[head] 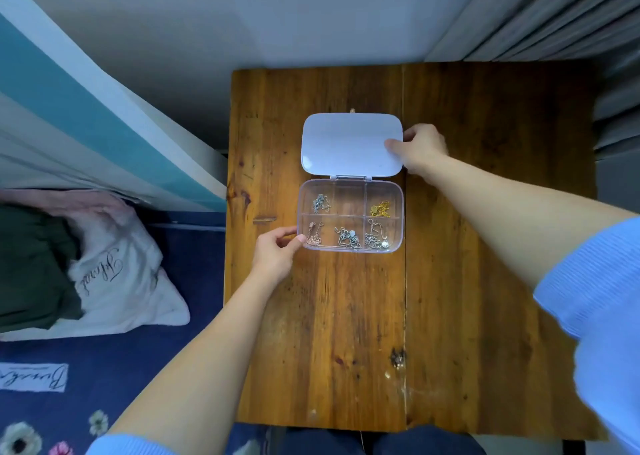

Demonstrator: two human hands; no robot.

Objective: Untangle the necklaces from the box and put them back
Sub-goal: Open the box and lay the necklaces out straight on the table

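Box (349, 216) sits open on the desk (485, 246), its lid (346, 144) laid flat behind it. Your left hand (277, 253) pinches the box's near left corner. Your right hand (420, 148) holds the lid's right edge. The necklaces (348, 238) are all inside, in 5 little heaps, 1 to a part. You are at the start: nothing is out yet. Next, I think, you let go of the lid and lift 1 heap out gently.

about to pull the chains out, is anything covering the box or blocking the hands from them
Nothing visible does. The white hinged lid lies folded open under the right hand, the clear plastic compartment box is uncovered, and the left hand touches its near-left corner.
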